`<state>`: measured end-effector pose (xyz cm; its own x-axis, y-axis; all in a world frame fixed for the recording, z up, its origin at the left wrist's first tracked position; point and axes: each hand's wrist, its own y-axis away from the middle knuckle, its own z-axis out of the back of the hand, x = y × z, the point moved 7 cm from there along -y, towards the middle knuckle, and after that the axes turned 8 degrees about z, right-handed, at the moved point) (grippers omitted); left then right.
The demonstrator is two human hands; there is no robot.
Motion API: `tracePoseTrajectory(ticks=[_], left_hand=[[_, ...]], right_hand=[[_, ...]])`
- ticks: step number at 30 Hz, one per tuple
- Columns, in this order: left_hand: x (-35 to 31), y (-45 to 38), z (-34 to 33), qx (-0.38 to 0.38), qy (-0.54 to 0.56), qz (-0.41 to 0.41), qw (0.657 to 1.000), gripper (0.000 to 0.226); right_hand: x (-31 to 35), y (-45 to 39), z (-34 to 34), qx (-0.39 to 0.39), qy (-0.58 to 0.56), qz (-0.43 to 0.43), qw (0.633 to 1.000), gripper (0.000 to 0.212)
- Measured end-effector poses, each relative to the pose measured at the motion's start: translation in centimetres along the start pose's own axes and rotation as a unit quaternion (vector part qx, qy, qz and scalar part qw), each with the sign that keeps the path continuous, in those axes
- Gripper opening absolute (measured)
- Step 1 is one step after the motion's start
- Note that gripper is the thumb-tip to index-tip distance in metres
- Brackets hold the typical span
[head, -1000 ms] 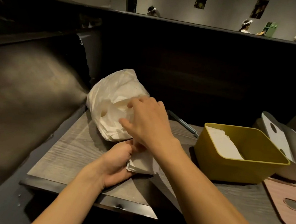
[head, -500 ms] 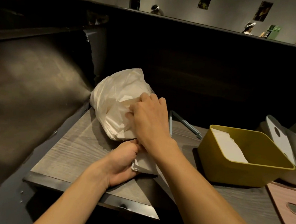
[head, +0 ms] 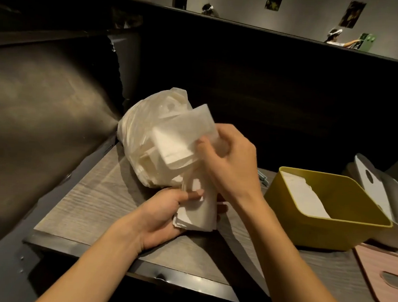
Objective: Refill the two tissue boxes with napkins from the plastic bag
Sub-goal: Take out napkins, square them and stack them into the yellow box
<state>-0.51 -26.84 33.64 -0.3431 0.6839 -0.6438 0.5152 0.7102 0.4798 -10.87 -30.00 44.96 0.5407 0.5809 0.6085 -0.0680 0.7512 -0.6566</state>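
Napkins (head: 179, 147) leave the plastic bag (head: 142, 142) pinched in the right hand (head: 227, 162), while the left hand (head: 162, 216) grips a gathered stack (head: 198, 216) on the wooden table (head: 88, 202), apparently building 1 load. Nearby, the yellow tissue box (head: 324, 228) sits open, partly filled; a grey box (head: 379, 187) waits behind.

Mid-frame, my white plastic bag (head: 144, 142) lies slumped on its side, stuffed with napkins (head: 177, 147). The yellow box (head: 325, 221) sits open at right, partly filled; the grey box (head: 379, 187) leans behind it.
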Motion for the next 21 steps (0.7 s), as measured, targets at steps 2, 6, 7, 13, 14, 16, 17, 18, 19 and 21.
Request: tracePoseTrajectory(ticks=[2,6,7,13,14,16,17,18,19,21], left_hand=[[0.0,0.0,0.2,-0.001,-0.014,0.002,1.000,0.029],[-0.2,-0.4,0.3,0.001,-0.022,0.006,1.000,0.036],[-0.3,-0.6,0.4,-0.001,-0.021,0.001,1.000,0.037],[-0.3,-0.9,0.7,-0.014,-0.015,-0.016,1.000,0.034],[-0.3,-0.8,0.7,-0.019,-0.009,-0.018,1.000,0.034],[-0.4,-0.7,0.7,-0.017,0.003,-0.021,1.000,0.037],[-0.3,-0.8,0.6,-0.007,0.003,-0.019,1.000,0.037],[-0.2,-0.8,0.5,0.000,0.000,-0.012,1.000,0.036],[-0.2,-0.8,0.4,0.006,-0.003,-0.005,1.000,0.035],[-0.3,-0.9,0.4,0.015,0.007,0.003,1.000,0.040]], right_hand=[[-1.1,0.7,0.6,-0.014,-0.128,-0.071,0.989,0.010],[-3.1,1.4,0.4,-0.018,-0.206,-0.177,0.962,0.015],[-3.4,1.4,0.1,-0.012,-0.218,-0.196,0.956,0.017],[-3.0,0.8,-0.6,-0.003,-0.325,-0.240,0.915,0.026],[-2.8,0.8,-0.4,-0.004,-0.350,-0.240,0.905,0.026],[-2.4,1.4,0.1,-0.003,-0.428,-0.245,0.870,0.023],[-2.2,1.9,0.4,0.004,-0.473,-0.251,0.844,0.023],[-2.4,2.6,0.6,0.012,-0.511,-0.251,0.822,0.024],[-2.3,3.4,0.8,0.019,-0.536,-0.252,0.806,0.025],[-2.8,5.1,1.0,0.038,-0.512,-0.252,0.820,0.025]])
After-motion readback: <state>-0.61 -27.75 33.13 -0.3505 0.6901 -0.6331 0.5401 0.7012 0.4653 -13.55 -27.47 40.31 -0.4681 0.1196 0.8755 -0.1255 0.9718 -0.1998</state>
